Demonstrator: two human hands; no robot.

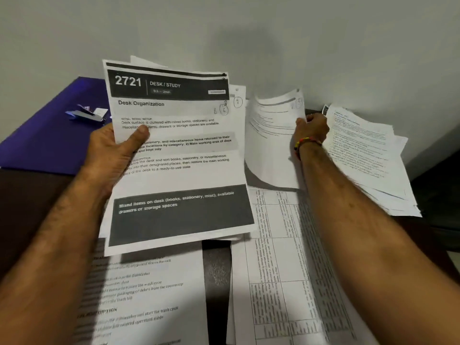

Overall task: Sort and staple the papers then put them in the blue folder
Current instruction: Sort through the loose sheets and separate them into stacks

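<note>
My left hand (117,150) grips a small stack of printed sheets (179,155) by its left edge, thumb across the top page headed "2721 Desk Organization". My right hand (312,130) pinches a curled white sheet (271,140) lifted above the desk, beside a fanned pile of papers (366,158) at the right. The blue folder (49,138) lies at the back left of the desk, and a metal stapler (86,115) rests on it. More printed pages (149,295) and table sheets (281,270) lie flat under my arms.
The dark desk top (216,270) shows in a strip between the flat pages. A grey wall (249,33) rises directly behind the desk. The fanned pile overhangs the desk's right edge.
</note>
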